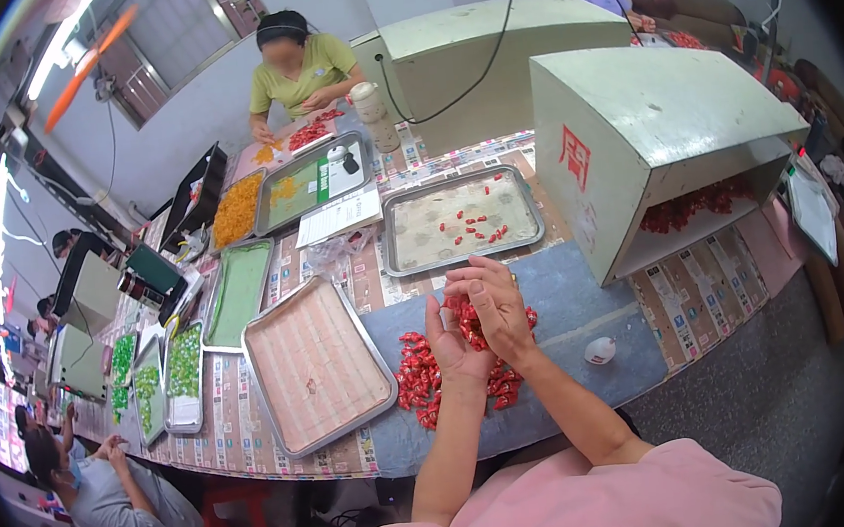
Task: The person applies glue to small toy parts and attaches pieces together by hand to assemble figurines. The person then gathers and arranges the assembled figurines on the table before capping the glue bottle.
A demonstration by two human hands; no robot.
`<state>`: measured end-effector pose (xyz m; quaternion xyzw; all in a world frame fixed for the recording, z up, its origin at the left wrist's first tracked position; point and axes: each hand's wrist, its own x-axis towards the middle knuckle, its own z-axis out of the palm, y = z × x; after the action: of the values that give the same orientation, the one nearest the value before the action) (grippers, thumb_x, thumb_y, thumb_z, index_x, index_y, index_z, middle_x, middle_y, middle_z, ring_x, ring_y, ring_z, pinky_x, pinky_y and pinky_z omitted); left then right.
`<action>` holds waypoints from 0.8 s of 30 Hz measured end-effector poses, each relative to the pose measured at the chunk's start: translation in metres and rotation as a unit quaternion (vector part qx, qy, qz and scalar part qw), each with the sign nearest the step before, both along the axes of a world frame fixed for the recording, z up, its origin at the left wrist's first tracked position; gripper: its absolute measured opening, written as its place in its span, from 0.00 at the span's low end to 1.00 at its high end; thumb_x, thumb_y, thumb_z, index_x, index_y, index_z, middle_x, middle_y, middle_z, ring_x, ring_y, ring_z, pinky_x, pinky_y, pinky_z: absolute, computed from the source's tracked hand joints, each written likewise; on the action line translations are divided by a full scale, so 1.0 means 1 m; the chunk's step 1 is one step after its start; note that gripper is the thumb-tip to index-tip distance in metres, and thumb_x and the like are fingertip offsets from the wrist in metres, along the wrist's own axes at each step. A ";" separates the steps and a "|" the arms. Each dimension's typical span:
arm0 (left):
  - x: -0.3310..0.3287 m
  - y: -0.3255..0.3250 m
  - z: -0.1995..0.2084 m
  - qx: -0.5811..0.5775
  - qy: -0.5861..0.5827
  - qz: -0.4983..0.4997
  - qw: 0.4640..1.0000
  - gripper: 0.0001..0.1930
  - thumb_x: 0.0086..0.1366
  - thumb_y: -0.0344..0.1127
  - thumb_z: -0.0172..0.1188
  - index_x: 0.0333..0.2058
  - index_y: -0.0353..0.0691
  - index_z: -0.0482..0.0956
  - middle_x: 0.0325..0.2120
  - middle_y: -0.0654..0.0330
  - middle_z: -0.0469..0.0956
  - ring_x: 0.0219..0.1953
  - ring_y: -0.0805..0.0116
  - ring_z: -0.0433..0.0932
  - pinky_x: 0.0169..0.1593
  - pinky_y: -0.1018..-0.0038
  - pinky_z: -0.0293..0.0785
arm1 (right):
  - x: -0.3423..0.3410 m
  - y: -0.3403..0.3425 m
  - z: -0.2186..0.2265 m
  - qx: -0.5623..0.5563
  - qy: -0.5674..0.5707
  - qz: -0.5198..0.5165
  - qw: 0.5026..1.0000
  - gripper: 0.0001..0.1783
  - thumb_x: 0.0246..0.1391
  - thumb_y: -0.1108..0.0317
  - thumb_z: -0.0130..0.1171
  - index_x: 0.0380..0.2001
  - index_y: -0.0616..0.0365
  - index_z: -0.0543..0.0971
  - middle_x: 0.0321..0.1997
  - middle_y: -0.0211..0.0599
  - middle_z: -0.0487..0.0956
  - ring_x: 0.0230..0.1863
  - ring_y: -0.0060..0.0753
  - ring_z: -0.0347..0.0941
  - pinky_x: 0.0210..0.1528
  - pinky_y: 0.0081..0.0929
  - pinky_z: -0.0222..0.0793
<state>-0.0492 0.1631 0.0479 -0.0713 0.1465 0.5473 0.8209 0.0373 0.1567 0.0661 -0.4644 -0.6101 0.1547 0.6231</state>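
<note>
Both hands meet above a heap of red wrapped sweets [422,379] on the table's [585,294] grey cloth, the left hand [454,346] and the right hand [494,307] each with grip pinched on one sweet, beside an empty metal tray [315,363].

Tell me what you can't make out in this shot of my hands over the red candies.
- Whatever the left hand and right hand pinch: hidden in the head view by the fingers themselves.
- Part of the red wrapped candies: covered by both hands and wrists.
- Back of the box shelf: shadowed by the box top.
- The small white object on the blue-grey mat: too small to identify.
</note>
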 end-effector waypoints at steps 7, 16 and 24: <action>-0.011 0.018 -0.025 0.061 -0.112 0.025 0.991 0.22 0.62 0.50 0.58 0.47 0.40 0.75 0.48 0.55 0.75 0.52 0.60 0.73 0.59 0.63 0.68 | -0.016 0.002 0.005 -0.047 -0.150 -0.017 0.988 0.13 0.57 0.60 0.53 0.40 0.52 0.82 0.52 0.35 0.75 0.59 0.43 0.62 0.60 0.39 0.51; -0.028 0.033 0.003 0.162 -0.156 0.043 0.973 0.24 0.61 0.49 0.58 0.49 0.38 0.74 0.50 0.52 0.74 0.54 0.57 0.71 0.62 0.60 0.64 | -0.030 0.021 0.028 0.001 -0.233 -0.002 0.972 0.27 0.60 0.42 0.46 0.51 0.49 0.76 0.61 0.40 0.66 0.62 0.45 0.56 0.62 0.43 0.46; -0.044 0.042 0.011 0.119 -0.272 0.061 0.953 0.24 0.58 0.47 0.61 0.48 0.38 0.74 0.53 0.49 0.71 0.58 0.57 0.66 0.63 0.58 0.61 | -0.060 0.038 0.044 0.119 -0.181 -0.056 0.975 0.15 0.55 0.57 0.60 0.43 0.51 0.81 0.53 0.46 0.75 0.56 0.42 0.70 0.61 0.40 0.60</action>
<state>-0.0936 0.2053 0.0585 -0.1278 -0.1530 0.5696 0.7974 -0.0228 0.1943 0.1098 -0.4405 -0.6999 -0.0408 0.5607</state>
